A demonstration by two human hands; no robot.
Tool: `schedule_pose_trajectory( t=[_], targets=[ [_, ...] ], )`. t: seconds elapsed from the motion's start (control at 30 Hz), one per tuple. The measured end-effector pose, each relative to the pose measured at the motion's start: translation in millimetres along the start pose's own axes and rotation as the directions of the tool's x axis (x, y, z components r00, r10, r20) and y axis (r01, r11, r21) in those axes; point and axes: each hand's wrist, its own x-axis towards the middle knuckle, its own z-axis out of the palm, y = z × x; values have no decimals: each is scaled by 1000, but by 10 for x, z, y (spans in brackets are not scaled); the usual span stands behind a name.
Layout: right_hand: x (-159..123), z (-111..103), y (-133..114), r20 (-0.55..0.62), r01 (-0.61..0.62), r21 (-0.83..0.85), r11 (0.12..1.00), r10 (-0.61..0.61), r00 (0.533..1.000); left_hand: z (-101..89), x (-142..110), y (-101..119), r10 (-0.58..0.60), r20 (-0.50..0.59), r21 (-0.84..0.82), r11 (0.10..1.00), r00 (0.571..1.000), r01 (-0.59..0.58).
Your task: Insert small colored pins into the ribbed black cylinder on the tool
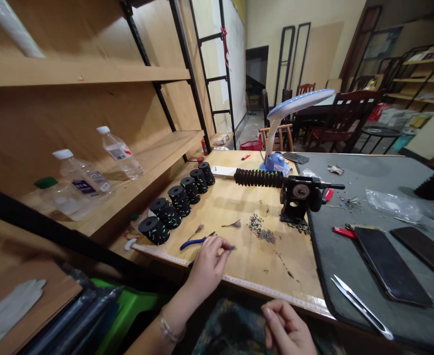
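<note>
Wooden tabletop | small dark-grey piece, blurred | left hand pinching it | right hand curled, grip unclear

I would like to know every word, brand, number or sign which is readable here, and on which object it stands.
No text can be read with certainty.
Purple bottle label: print too small and blurred.
White-and-red bottle label: print too blurred.
Ruler-like strip along the front edge: fine marks, any numbers too small.
Round dial on the black device: any markings too small.
</note>
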Motion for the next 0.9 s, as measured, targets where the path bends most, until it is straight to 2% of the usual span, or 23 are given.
schedule_pose_trajectory(
  t=[0.07,0.1,0.17,0.23,0.27,0.37,0.53,0.9],
  targets=[
    [15,-11,-14,4,-12,14,1000,12,1000,-23,-156,78,-118,61,-264,956,991,130],
    [23,-17,-18,18,-23,19,1000,23,1000,-7,-237,114,-181,120,-384,898,976,214],
    [36,-26,-20,50,-40,25,999,39,998,79,-397,171,-278,287,-560,727,916,397],
    [39,-25,-11,73,-45,26,999,43,996,217,-544,202,-320,428,-629,566,845,533],
    [36,-21,-3,69,-41,26,999,39,997,294,-611,208,-338,462,-647,503,820,572],
    [14,-5,19,57,-32,25,999,30,998,496,-766,203,-393,487,-674,399,780,622],
    [-3,1,15,88,-67,10,998,65,994,635,-869,191,-403,465,-670,421,788,611],
    [83,11,-4,64,-108,-51,993,111,992,645,-895,282,-357,396,-630,565,846,533]
  ],
)
